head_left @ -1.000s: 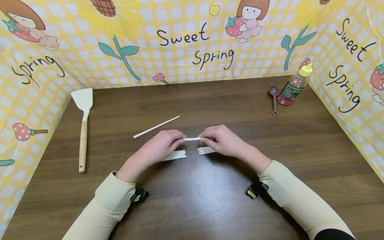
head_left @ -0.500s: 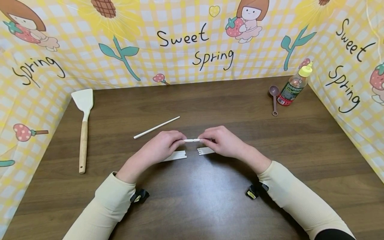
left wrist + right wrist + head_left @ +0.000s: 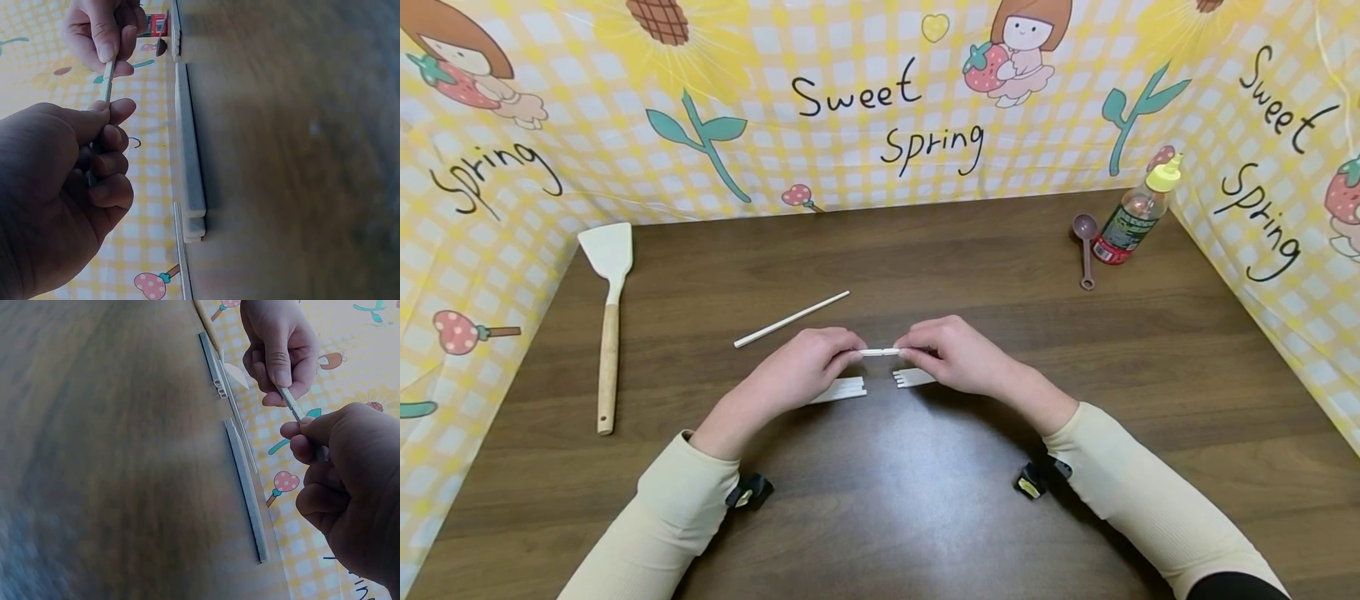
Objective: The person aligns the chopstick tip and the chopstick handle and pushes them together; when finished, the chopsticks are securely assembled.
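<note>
Pinching a slim, straight white rod [image 3: 877, 352] between a bare left hand [image 3: 808, 362] and a bare right hand [image 3: 958, 354], well off a brown wood-grain table [image 3: 880, 517]. Gripping one end per hand, pressing thumb against forefinger, curling the remaining fingers inward. Aligning the rod's long axis left to right, from fingertips to fingertips, running almost level across the head view. Lying directly between both hands, sitting equally near each, favouring neither. Exposing only a short middle length, showing a fine seam or notch there; leaving unclear a one-piece or two-piece build. Suspending the rod higher than a left-side group of flat-laid white sticks [image 3: 841, 388] and a right-side group of flat-laid white sticks [image 3: 916, 377], partly covering both in the head view. Not touching a single loose white stick [image 3: 792, 319], slanting beyond the left hand.
</note>
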